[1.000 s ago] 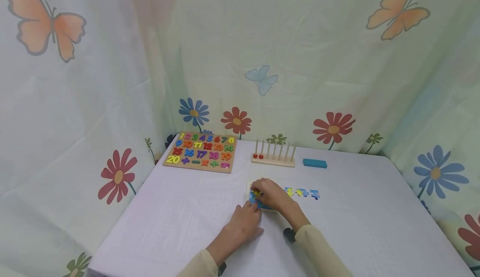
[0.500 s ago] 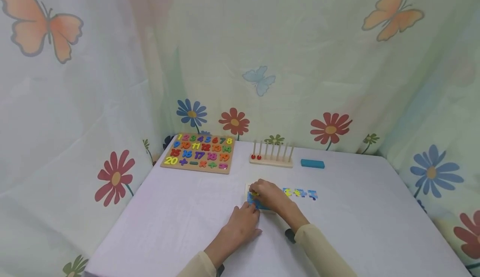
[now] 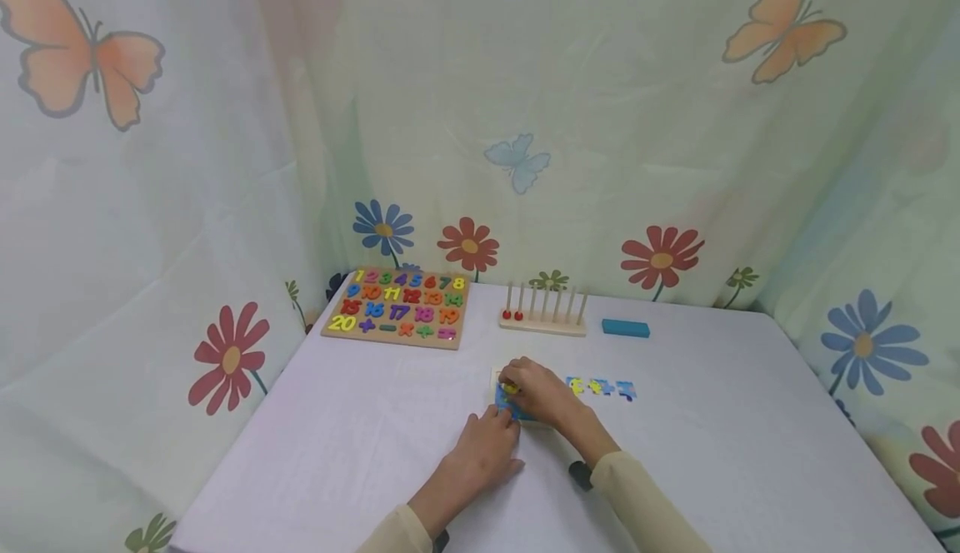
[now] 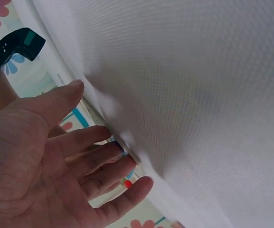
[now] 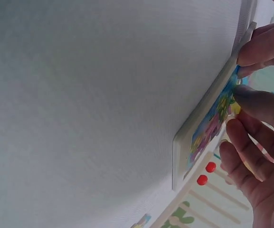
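Puzzle board [image 5: 183, 156]: it lies flat on the desk [image 3: 712, 420], partly hidden from me.
Left hand [image 3: 487, 445]: I see its fingers a little spread, tips at the board's near edge.
Right hand [image 3: 542, 391]: its fingers pinch a blue-yellow piece [image 5: 235, 109] at the board's surface.
Loose pieces [image 3: 602, 386]: three, in one row to the right of the board.
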The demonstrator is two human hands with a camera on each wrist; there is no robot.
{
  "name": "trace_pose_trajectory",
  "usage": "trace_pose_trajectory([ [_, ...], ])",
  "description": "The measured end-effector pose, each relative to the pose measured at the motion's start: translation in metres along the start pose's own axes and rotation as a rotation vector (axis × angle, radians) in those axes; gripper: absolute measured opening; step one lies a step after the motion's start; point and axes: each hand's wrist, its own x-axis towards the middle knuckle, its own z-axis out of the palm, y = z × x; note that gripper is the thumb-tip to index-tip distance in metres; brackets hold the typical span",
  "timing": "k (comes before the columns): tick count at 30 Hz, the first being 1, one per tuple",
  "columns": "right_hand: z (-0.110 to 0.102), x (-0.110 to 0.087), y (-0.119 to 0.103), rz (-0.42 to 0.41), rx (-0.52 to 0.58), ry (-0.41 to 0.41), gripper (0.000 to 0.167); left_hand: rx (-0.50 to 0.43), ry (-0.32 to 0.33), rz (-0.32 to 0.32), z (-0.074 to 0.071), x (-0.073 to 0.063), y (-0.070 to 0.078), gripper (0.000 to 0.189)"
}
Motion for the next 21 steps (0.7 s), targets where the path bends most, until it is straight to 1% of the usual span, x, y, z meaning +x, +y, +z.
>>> trace_pose_trajectory([
  [7, 0.0002, -0.0015, -0.0011, -0.048, -0.055, 0.005, 0.024, -0.008, -0.003, -0.009, 0.0021, 0.0019, -0.0007, 0.057],
  [17, 0.004, -0.0076, -0.0028, -0.094, -0.077, 0.069, 0.026, -0.005, -0.002, 0.0, 0.0043, 0.0018, -0.0018, 0.054],
  [21, 0.0035, -0.0092, -0.0013, -0.099, -0.113, 0.081, 0.024, 0.0, 0.006, 0.006, 0.0047, 0.0019, -0.0004, 0.055],
])
